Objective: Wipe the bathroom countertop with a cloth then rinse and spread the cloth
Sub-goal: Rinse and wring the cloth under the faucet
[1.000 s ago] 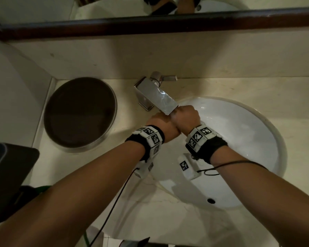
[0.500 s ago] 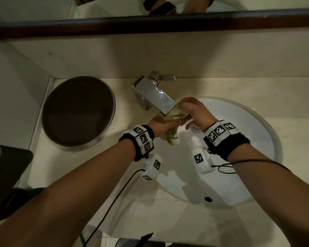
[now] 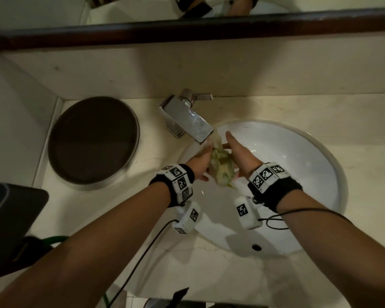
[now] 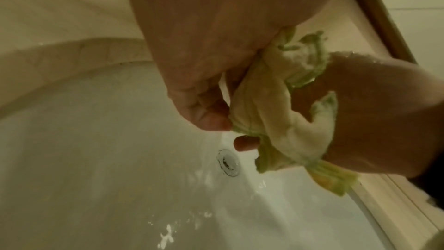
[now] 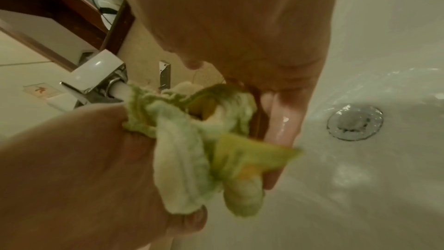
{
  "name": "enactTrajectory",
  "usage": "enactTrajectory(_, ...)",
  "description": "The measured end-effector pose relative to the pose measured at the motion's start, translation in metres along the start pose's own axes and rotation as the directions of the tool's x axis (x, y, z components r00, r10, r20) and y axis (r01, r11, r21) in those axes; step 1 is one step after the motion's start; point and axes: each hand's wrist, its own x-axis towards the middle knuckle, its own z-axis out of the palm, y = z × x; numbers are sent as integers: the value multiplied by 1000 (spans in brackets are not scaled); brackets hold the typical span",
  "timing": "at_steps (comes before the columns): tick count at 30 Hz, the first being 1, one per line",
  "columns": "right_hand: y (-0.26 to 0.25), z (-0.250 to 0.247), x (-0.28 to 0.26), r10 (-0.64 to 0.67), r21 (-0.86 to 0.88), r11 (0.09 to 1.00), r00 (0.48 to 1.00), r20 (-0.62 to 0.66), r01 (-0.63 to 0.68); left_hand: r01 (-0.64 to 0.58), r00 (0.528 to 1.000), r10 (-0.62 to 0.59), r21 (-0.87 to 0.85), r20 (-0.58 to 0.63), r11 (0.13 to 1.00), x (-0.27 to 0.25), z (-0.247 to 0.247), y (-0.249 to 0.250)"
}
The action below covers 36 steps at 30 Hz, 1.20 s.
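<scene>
Since a second ago both fists have parted, palms now facing, the bunched cloth [image 3: 221, 162] pressed between them under the faucet [image 3: 188, 121] spout. Left hand [image 3: 201, 162] and right hand [image 3: 240, 157], fingers mostly straight, hover over the sink [image 3: 309, 174] bowl, with open basin to the faucet's right. Only the wrist views show the drain [image 5: 355, 122], below the faucet; the head view alone shows the dark round lid [image 3: 93, 142] left of the faucet.

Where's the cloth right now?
In the head view the cloth is bunched between the left hand and right hand, over the sink basin just below the faucet spout.
</scene>
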Motion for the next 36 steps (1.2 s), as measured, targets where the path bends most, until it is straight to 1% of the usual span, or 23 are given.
enactTrajectory(2,0,1,-1,7,-2,1000,1000,6,-7,-23,998,21,-37,-59,999,3,-3,-1)
enactTrajectory(5,0,3,0,16,-53,998,1000,-17,-17,-46,993,25,-180,-118,983,9,-7,0)
enactTrajectory(7,3,4,0,51,-21,998,999,1,-51,-69,988,33,-236,-153,969,11,-9,1)
enactTrajectory(9,7,5,1,59,91,994,998,9,-59,-106,979,68,-190,-195,976,11,-11,-1)
enactTrajectory(11,10,4,5,29,207,978,999,-19,-25,-132,972,113,-81,-207,988,11,-13,-7)
enactTrajectory(13,10,5,7,8,248,969,998,-55,6,-157,970,149,-29,-193,987,7,-12,-11)
enactTrajectory(16,4,10,7,-61,168,983,994,-88,75,-149,977,143,-27,-158,989,7,-15,-16)
enactTrajectory(18,-1,13,6,-123,170,975,987,-104,140,-124,983,115,-57,-140,991,5,-18,-17)
enactTrajectory(20,-3,15,6,-133,209,965,982,-130,158,-93,991,82,-99,-104,991,3,-19,-16)
enactTrajectory(22,-3,16,7,-143,258,949,978,-154,179,-88,995,82,-103,-64,991,3,-18,-15)
enactTrajectory(24,-4,17,10,-162,337,919,976,-148,203,-69,996,63,-104,-56,992,8,-18,-16)
enactTrajectory(25,-5,16,11,-187,359,906,972,-141,226,-45,998,39,-135,-46,990,10,-18,-17)
enactTrajectory(27,-9,14,9,-247,319,906,960,-130,277,-19,1000,17,-190,-12,982,11,-19,-15)
enactTrajectory(28,-14,12,6,-283,260,916,951,-122,306,-41,999,39,-175,-13,984,11,-20,-13)
enactTrajectory(29,-18,10,5,-319,191,923,942,-109,335,-72,997,70,-114,-26,991,10,-22,-11)
enactTrajectory(31,-28,7,2,-377,68,922,925,-58,380,-134,988,138,61,-68,989,12,-24,-9)
enactTrajectory(33,-35,5,3,-422,30,906,906,-33,423,-157,977,179,179,-112,971,13,-23,-5)
enactTrajectory(36,-52,3,3,-494,-32,869,866,-81,493,-190,954,246,288,-171,938,17,-26,-1)
